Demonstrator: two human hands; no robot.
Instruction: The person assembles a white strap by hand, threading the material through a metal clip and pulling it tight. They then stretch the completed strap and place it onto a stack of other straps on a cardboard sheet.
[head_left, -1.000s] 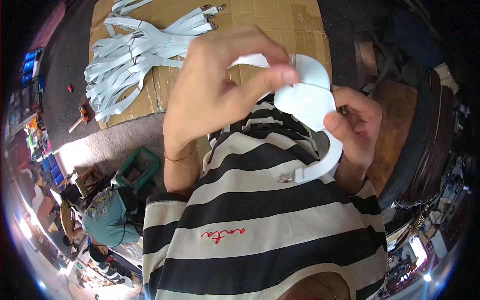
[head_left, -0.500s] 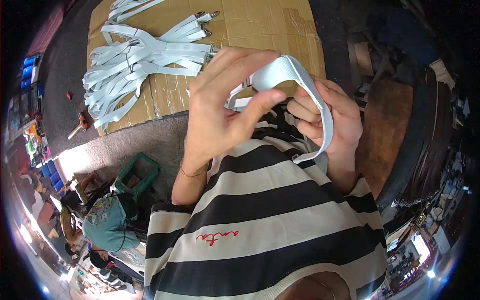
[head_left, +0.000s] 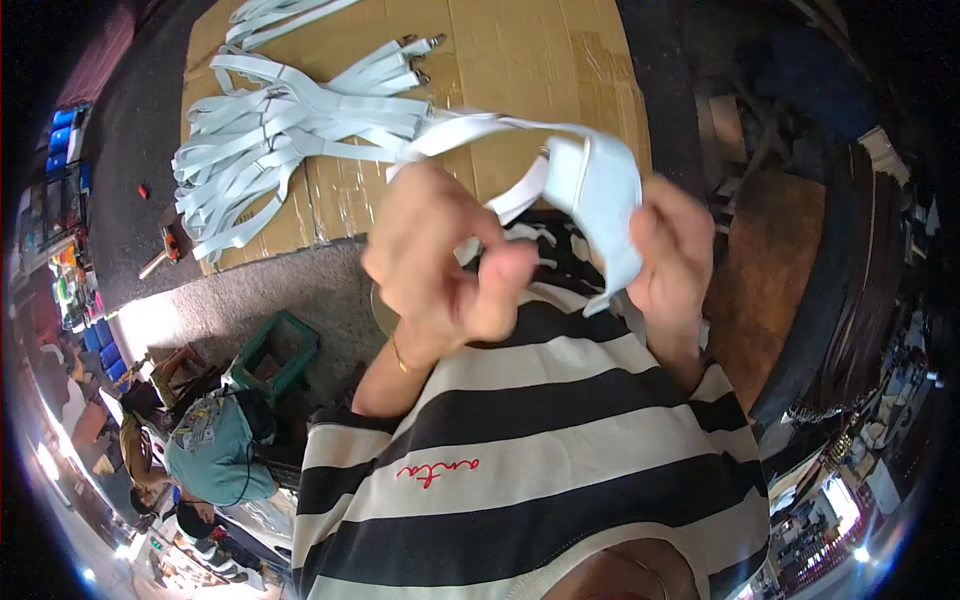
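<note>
A pair of white elastic suspenders [head_left: 610, 190] is pinched along its wide band in my right hand [head_left: 675, 255], with a short end hanging below the fingers. From the band, a narrower strap loops leftward over the cardboard, passing just beyond my left hand [head_left: 440, 250]. My left hand is smeared by motion, its fingers bent and its thumb toward the band. Whether it grips any of the strap cannot be made out. More white suspenders [head_left: 270, 120] with metal clips lie in a heap on the cardboard [head_left: 510, 70], left of my hands.
A hammer [head_left: 160, 255] and a small red object [head_left: 142, 191] lie on the dark surface left of the cardboard. Lower left, a green crate-like frame [head_left: 275, 352] stands on the floor. Beyond it is a person in a teal shirt [head_left: 215, 450]. A brown board [head_left: 770, 280] is at right.
My left hand has come off the wide band, moving left and toward my body. The narrower strap now stretches out leftward, and the band in my right hand has turned.
</note>
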